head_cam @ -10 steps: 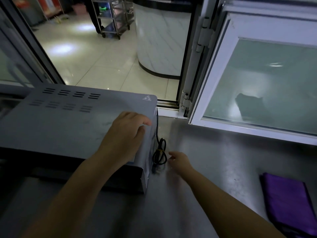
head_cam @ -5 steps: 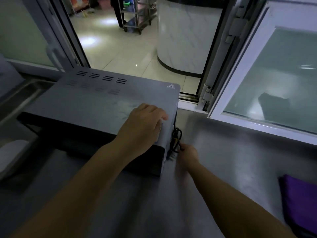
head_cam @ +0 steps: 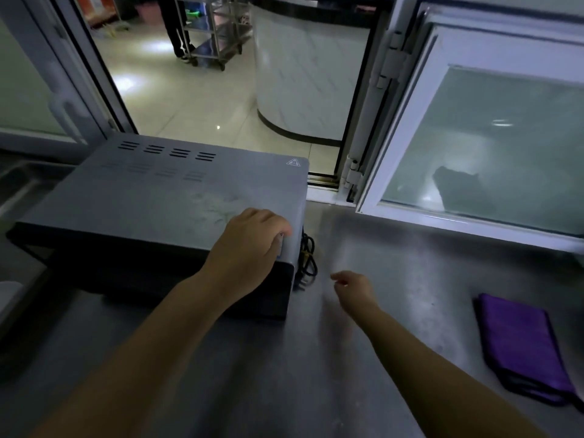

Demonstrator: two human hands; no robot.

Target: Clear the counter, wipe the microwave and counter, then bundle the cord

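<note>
Microwave (head_cam: 164, 200): grey box, vented top, flat on steel counter (head_cam: 395, 279). Cord (head_cam: 308, 259): black, looped in a bundle, touching the microwave's right side, plug at its near end. Cloth (head_cam: 521, 349): purple, folded, flat, well right of the microwave.

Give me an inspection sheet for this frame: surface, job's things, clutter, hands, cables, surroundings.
Surface: grey metal counter, dull, faintly smudged.
Job's things: microwave on the counter, smears on its top; folded purple cloth lying flat at the right.
Clutter: nothing seen.
Hands: left hand rests on the microwave's right top edge; right hand hovers over the counter near the cord, fingers loosely curled, holding nothing.
Cables: black cord looped in a bundle beside the microwave's right side, plug at the bottom.
Surroundings: open service window hinged at the right; tiled floor, white curved counter and metal cart beyond.
</note>
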